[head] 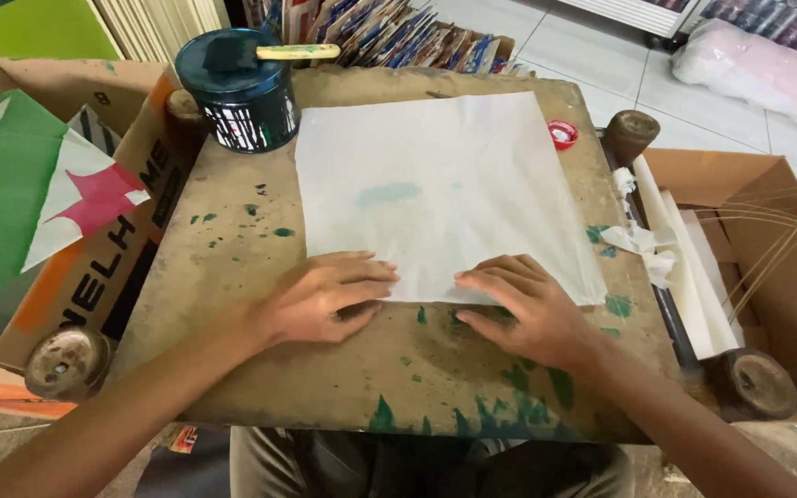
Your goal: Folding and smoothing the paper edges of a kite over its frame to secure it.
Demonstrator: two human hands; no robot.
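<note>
My left hand and my right hand lie flat and open, a little apart, and both press the near edge of the white paper sheet. The sheet stretches away from my fingers on the stained board. Beyond my left hand stands a dark paint can.
</note>
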